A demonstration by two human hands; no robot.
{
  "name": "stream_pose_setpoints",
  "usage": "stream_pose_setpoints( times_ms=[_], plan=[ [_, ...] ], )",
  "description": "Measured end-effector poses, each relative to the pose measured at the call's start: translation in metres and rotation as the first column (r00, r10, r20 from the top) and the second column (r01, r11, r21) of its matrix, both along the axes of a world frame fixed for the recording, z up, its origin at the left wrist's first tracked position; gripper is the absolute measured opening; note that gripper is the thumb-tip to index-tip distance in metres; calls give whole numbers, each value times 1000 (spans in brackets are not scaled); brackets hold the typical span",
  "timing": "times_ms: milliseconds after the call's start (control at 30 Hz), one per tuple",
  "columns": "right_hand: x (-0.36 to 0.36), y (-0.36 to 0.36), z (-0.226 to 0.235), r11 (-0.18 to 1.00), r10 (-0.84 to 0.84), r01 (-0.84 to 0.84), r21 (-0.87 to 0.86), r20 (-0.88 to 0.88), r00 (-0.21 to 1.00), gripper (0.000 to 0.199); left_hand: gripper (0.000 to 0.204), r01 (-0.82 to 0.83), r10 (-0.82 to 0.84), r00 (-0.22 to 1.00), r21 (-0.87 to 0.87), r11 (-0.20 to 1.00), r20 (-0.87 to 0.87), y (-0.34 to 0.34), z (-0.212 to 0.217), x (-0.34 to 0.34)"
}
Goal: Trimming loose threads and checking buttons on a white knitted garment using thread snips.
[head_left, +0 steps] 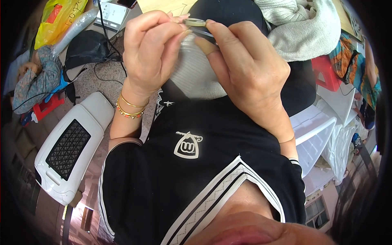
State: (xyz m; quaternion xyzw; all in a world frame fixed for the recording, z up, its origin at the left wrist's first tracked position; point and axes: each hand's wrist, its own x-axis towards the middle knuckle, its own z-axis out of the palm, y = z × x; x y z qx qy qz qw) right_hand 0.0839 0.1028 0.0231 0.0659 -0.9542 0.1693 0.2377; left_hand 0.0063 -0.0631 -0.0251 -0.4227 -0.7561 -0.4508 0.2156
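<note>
Both my hands are raised close together above my lap. Between them is a small pale ring-shaped thing (195, 23), seen nearly edge-on, which looks like a narrow roll of clear tape. My left hand (152, 51) pinches its left end with closed fingertips. At its right end, the index finger of my right hand (254, 61) presses on it, with the thumb bent below. A thin shiny strip (201, 32) runs just under the ring between the fingers; where it ends is hidden. Below the hands, ribbed light-grey knitwear (194, 75) lies over my lap.
More knitwear (304, 30) is heaped at the far right, near a red stool (326, 73). A white appliance with a black grille (75, 143) stands at left, with black cables (107, 36) and a yellow bag (57, 24) beyond. Other people sit at both sides.
</note>
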Motion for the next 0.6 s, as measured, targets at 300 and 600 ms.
stream_pose_setpoints(
  times_ms=[300, 600],
  plan=[
    [-2, -1, -9, 999, 28, -25, 27, -94, 995, 33, 23, -97, 102, 989, 51, 994, -110, 1, -14, 5],
    [1, -3, -13, 996, -11, 22, 91, -122, 992, 33, 28, -101, 99, 983, -5, 995, -156, -6, -11, 7]
  ],
)
